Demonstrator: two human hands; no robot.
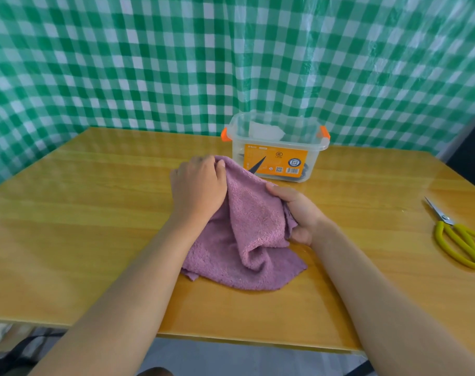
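Observation:
A fluffy purple cloth [247, 234] lies bunched in the middle of the wooden table [95, 213], its far part lifted off the surface. My left hand [197, 185] grips the cloth's raised far corner, fingers curled over the edge. My right hand [298, 213] holds the cloth's right side, thumb on top and fingers tucked under the fabric. The cloth's near part spreads flat on the table.
A clear plastic box [275, 147] with orange latches and an orange label stands just behind the cloth. Yellow-handled scissors [458, 234] lie at the right edge of the table. A green checked sheet [176, 63] hangs behind.

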